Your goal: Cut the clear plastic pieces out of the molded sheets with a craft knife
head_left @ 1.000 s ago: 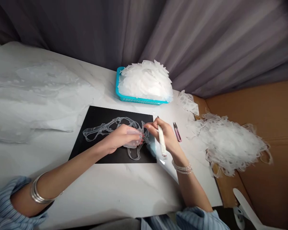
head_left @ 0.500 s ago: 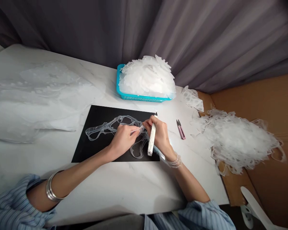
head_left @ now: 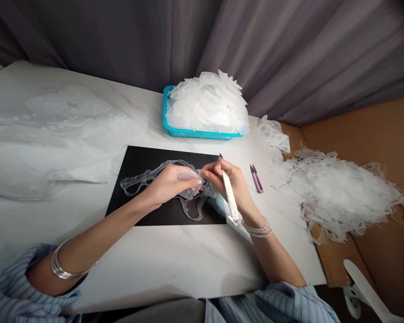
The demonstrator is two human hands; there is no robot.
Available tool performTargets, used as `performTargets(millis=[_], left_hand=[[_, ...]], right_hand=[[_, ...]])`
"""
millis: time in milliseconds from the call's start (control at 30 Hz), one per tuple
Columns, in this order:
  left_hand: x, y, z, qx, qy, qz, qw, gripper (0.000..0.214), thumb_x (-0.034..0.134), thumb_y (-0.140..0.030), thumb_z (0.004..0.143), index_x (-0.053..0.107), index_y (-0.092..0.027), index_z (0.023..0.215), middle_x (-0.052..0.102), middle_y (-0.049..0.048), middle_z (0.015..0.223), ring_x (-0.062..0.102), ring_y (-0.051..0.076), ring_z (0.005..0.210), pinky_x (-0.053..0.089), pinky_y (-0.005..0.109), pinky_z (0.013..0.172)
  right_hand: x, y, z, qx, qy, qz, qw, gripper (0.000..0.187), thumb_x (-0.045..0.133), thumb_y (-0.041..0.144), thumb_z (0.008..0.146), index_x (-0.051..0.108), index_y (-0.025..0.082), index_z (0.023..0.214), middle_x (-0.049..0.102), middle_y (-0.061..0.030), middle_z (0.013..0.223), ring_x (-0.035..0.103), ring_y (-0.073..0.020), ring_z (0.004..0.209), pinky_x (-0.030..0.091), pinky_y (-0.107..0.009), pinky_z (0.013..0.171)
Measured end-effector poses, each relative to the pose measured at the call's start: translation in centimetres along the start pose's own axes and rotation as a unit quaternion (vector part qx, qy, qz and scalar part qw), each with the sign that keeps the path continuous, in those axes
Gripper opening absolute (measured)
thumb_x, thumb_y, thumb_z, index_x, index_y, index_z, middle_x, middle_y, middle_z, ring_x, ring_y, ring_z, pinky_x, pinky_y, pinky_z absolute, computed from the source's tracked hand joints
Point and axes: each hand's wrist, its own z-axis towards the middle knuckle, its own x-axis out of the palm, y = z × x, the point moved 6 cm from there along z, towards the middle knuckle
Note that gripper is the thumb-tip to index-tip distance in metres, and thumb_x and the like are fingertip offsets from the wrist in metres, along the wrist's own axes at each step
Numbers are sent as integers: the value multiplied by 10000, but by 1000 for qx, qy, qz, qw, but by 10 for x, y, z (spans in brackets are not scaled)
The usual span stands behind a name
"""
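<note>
Where the film lies: a looped clear plastic offcut sprawls across the middle of a black mat, whose dark surface makes the transparent edges stand out; the mat sits near the front of a white marble table.
Left hand: narrow pinch, fingers and thumb closed on the offcut where it bunches at the mat's centre.
Right hand: closed narrowly round a white-wrapped tool handle, dark tip up by the mat's far edge; its fingertips reach the offcut beside the left hand.
Right of the mat: pink-handled thread snips lie within the right hand's reach.
Far edge: a teal basket heaped with white plastic pieces.
Beyond the right edge: a tangled pile of clear offcuts sits on brown cardboard.
Left side: a crumpled clear sheet covers the table.
</note>
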Motion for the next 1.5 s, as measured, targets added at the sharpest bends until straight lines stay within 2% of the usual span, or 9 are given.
performTargets(millis=[100,300,567,700,800,900,1033,1200,1500], left_hand=[[-2,-3,0,-16,19,11,1000,174,655,-301,836,736,-156,785,726,38,786,661,160,762,500,281,729],[1,-9,-3,-24,66,-13,997,188,656,-298,851,733,-157,753,718,32,780,640,143,752,492,265,725],[6,-10,-9,-77,98,-78,989,189,714,-296,807,737,-161,677,681,7,660,598,112,627,474,223,610],[33,-13,-20,-118,204,-114,965,129,729,-241,767,755,-176,660,707,8,651,630,134,622,515,238,626],[49,-23,-33,-109,265,-88,954,90,741,-270,785,790,-195,776,769,16,782,696,158,739,551,248,717],[39,-36,-37,-69,180,-56,980,128,717,-306,832,795,-220,886,785,7,841,722,160,785,562,234,724],[25,-51,-45,-26,100,-24,994,198,685,-328,872,767,-286,1048,791,-18,875,738,163,839,569,228,746],[19,-69,-55,59,15,75,995,349,607,-326,926,648,-369,1271,757,-36,1092,719,172,972,566,219,813],[17,-76,-62,61,-51,132,988,413,565,-385,935,602,-344,1344,770,-40,979,710,233,999,585,244,777]], right_hand=[[3,1,-1,14,53,32,998,379,681,303,856,337,231,717,662,-19,890,579,-116,678,494,-293,674],[0,11,-4,-8,45,-7,999,381,669,288,870,342,226,685,639,-11,818,543,-116,683,468,-269,642],[3,35,-20,-127,53,-92,986,333,587,165,904,339,232,692,607,-8,831,511,-116,684,442,-257,614],[11,29,-23,-201,51,-180,962,283,512,114,911,370,228,694,583,-23,869,499,-131,724,431,-269,631],[-1,15,-12,-170,20,-237,956,270,500,124,913,379,223,692,572,-11,806,462,-122,679,393,-259,604],[-24,12,-3,-95,-3,-299,950,291,584,184,905,395,215,686,631,3,776,473,-104,619,384,-255,601],[-43,45,-18,-62,-89,-283,953,347,658,257,891,400,221,662,724,-30,889,627,-145,702,444,-281,641],[-20,83,-51,-89,-75,-110,987,430,721,226,849,369,254,603,755,-21,867,714,-220,768,544,-343,591],[-12,86,-58,-91,-97,-10,991,443,711,50,812,379,262,610,760,12,836,741,-240,849,625,-432,799]])
